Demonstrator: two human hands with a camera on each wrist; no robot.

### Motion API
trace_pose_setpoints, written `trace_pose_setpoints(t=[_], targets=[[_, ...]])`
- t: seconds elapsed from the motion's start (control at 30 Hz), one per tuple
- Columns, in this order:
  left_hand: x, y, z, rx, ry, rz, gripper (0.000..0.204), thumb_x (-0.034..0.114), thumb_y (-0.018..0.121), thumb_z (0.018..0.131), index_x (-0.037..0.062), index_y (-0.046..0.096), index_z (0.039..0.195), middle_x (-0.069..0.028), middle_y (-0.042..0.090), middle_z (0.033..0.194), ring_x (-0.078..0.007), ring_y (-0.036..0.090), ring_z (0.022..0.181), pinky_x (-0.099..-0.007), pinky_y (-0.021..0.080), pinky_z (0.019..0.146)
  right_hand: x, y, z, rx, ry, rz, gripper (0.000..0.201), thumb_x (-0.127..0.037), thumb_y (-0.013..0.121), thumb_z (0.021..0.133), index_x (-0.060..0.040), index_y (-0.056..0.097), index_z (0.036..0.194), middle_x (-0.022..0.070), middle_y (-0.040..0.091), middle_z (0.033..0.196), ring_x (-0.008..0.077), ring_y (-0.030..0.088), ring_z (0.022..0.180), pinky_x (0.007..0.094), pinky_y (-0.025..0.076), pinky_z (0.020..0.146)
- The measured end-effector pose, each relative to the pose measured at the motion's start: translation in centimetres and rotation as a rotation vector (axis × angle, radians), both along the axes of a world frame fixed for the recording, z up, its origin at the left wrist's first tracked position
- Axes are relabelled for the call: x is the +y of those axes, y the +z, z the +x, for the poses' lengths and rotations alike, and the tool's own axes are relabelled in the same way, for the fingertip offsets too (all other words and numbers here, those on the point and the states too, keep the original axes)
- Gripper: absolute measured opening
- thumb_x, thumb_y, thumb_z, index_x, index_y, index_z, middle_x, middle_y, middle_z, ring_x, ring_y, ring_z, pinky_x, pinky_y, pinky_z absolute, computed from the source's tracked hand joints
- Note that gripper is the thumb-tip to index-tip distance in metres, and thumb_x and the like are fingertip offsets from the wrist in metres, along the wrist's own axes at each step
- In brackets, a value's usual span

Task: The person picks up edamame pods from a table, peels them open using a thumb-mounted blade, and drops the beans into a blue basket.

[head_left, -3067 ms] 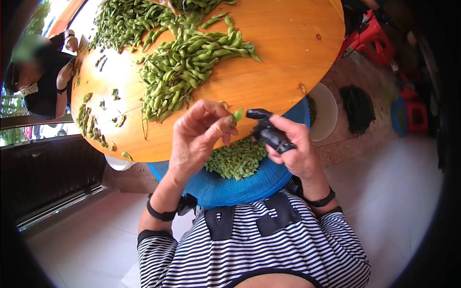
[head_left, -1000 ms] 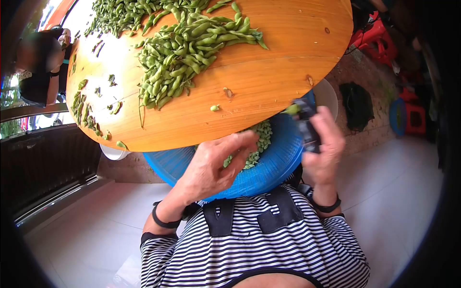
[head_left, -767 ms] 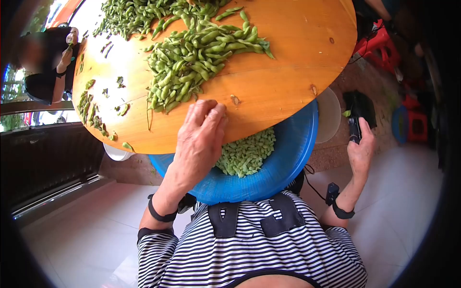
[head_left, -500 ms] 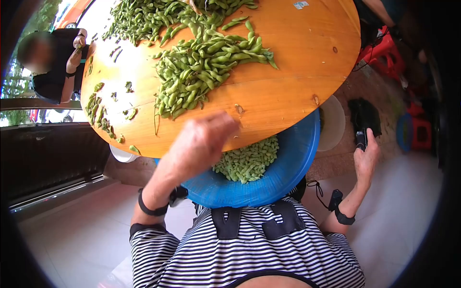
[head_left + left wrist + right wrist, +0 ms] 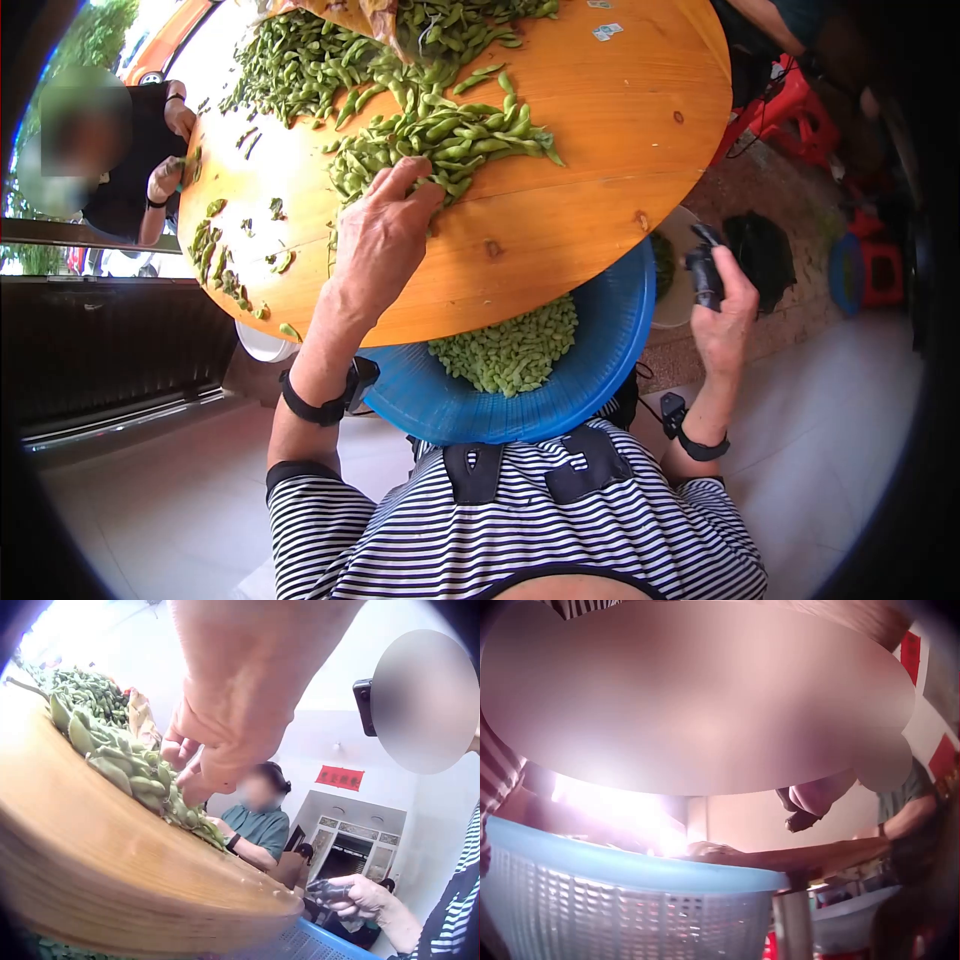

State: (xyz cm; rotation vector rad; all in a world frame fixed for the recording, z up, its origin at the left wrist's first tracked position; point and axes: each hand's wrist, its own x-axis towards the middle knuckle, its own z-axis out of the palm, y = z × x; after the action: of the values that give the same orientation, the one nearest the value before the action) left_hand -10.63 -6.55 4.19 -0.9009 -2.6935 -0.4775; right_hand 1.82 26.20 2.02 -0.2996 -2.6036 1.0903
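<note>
My left hand reaches onto the near edge of a heap of green soybean pods on the wooden table. In the left wrist view its bent fingers touch the pods, with gaps between them. Off the table's right edge, beside the blue basket, is my right hand. Black wrapping covers its thumb and a finger, which stand apart with nothing seen between them. Shelled beans fill the bottom of the basket, which sits against my striped shirt.
A larger pod heap lies farther back, beside a crumpled bag. Loose pods line the left edge. Another person sits at the left. A pale bucket, dark bag and red stool stand right.
My left hand has moved from the table's near edge up to the pod heap. My right hand swung out right past the bucket, then came back slightly; the green piece at its fingers is gone.
</note>
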Motion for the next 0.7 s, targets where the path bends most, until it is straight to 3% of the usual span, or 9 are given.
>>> trace_pose_setpoints(t=[0.07, 0.2, 0.33, 0.4, 0.43, 0.47, 0.57, 0.67, 0.7], targets=[[0.1, 0.2, 0.1, 0.008, 0.025, -0.053, 0.027, -0.003, 0.062, 0.07, 0.0043, 0.06, 0.095, -0.0089, 0.055, 0.093, -0.0279, 0.061, 0.086, -0.0411, 0.052, 0.067, -2.5, 1.0, -1.1, 0.095, 0.121, -0.079, 0.028, 0.006, 0.052, 0.077, 0.0022, 0.06, 0.103, 0.0158, 0.062, 0.083, 0.0248, 0.062, 0.074, 0.0322, 0.048, 0.07], [-0.2, 0.8, 0.7, -0.081, 0.106, -0.234, 0.027, -0.001, 0.062, 0.072, 0.0062, 0.06, 0.098, -0.0093, 0.058, 0.1, -0.0301, 0.063, 0.081, -0.0404, 0.053, 0.065, -5.4, 1.4, -2.0, 0.079, 0.305, -0.144, 0.028, 0.009, 0.053, 0.074, 0.0033, 0.059, 0.101, 0.0152, 0.06, 0.083, 0.028, 0.062, 0.073, 0.0333, 0.048, 0.067], [-0.3, 0.9, 0.8, -0.081, 0.087, -0.184, 0.024, 0.0, 0.064, 0.074, 0.0062, 0.061, 0.097, -0.0091, 0.059, 0.102, -0.031, 0.063, 0.076, -0.0397, 0.053, 0.065, -7.6, 1.1, -2.3, 0.081, 0.44, -0.251, 0.04, 0.011, 0.055, 0.071, 0.0023, 0.059, 0.111, 0.0158, 0.061, 0.085, 0.0309, 0.063, 0.076, 0.0344, 0.049, 0.067], [0.6, 1.1, 1.2, -0.004, 0.108, 0.21, 0.022, -0.005, 0.067, 0.075, 0.0061, 0.065, 0.094, -0.0076, 0.062, 0.098, -0.0242, 0.063, 0.068, -0.0363, 0.051, 0.059, -7.9, 0.7, -2.2, 0.037, 0.48, -0.246, 0.048, 0.011, 0.053, 0.071, 0.0014, 0.058, 0.117, 0.0158, 0.062, 0.086, 0.0274, 0.064, 0.076, 0.032, 0.049, 0.068], [1.1, 1.4, 1.2, 0.027, 0.085, 0.264, 0.017, -0.005, 0.069, 0.076, 0.0052, 0.067, 0.089, -0.0062, 0.063, 0.087, -0.0155, 0.059, 0.059, -0.0298, 0.048, 0.053, -8.2, 0.3, -2.3, 0.03, 0.475, -0.243, 0.048, 0.011, 0.053, 0.071, 0.0014, 0.058, 0.117, 0.0158, 0.062, 0.086, 0.0274, 0.064, 0.076, 0.032, 0.049, 0.068], [1.5, 1.6, 1.5, 0.021, 0.083, 0.269, 0.017, -0.005, 0.069, 0.076, 0.0052, 0.067, 0.089, -0.0062, 0.063, 0.087, -0.0155, 0.059, 0.059, -0.0298, 0.048, 0.053, -8.5, 0.0, -2.4, 0.014, 0.475, -0.36, 0.05, 0.011, 0.052, 0.071, 0.0008, 0.058, 0.12, 0.0141, 0.062, 0.085, 0.0225, 0.062, 0.073, 0.0292, 0.048, 0.066], [3.2, 1.3, 3.3, -0.409, 0.084, 0.45, 0.018, -0.002, 0.073, 0.074, 0.0047, 0.067, 0.09, -0.0005, 0.062, 0.075, -0.0046, 0.053, 0.054, -0.0214, 0.04, 0.048, -9.1, 0.8, -2.7, -0.125, 0.458, -0.594, 0.053, 0.01, 0.049, 0.072, 0.0001, 0.057, 0.123, 0.0092, 0.062, 0.081, 0.0129, 0.055, 0.068, 0.024, 0.044, 0.062], [4.8, 0.0, 4.9, -0.487, 0.044, 0.536, 0.021, -0.004, 0.073, 0.073, 0.0029, 0.065, 0.091, -0.0008, 0.062, 0.075, -0.0047, 0.053, 0.051, -0.021, 0.041, 0.047, -9.8, 1.0, -2.8, -0.27, 0.431, -0.83, 0.049, 0.008, 0.048, 0.077, -0.0001, 0.057, 0.124, 0.0003, 0.057, 0.076, 0.0042, 0.043, 0.065, 0.0192, 0.038, 0.057], [4.8, -0.3, 5.1, -0.545, 0.042, 0.526, 0.019, -0.005, 0.067, 0.077, 0.0005, 0.063, 0.095, -0.0082, 0.063, 0.081, -0.0146, 0.061, 0.056, -0.026, 0.049, 0.051, -9.9, 0.6, -2.8, -0.267, 0.428, -0.842, 0.047, 0.008, 0.048, 0.078, 0.0001, 0.057, 0.124, -0.001, 0.056, 0.076, 0.0037, 0.043, 0.065, 0.0191, 0.038, 0.057]])
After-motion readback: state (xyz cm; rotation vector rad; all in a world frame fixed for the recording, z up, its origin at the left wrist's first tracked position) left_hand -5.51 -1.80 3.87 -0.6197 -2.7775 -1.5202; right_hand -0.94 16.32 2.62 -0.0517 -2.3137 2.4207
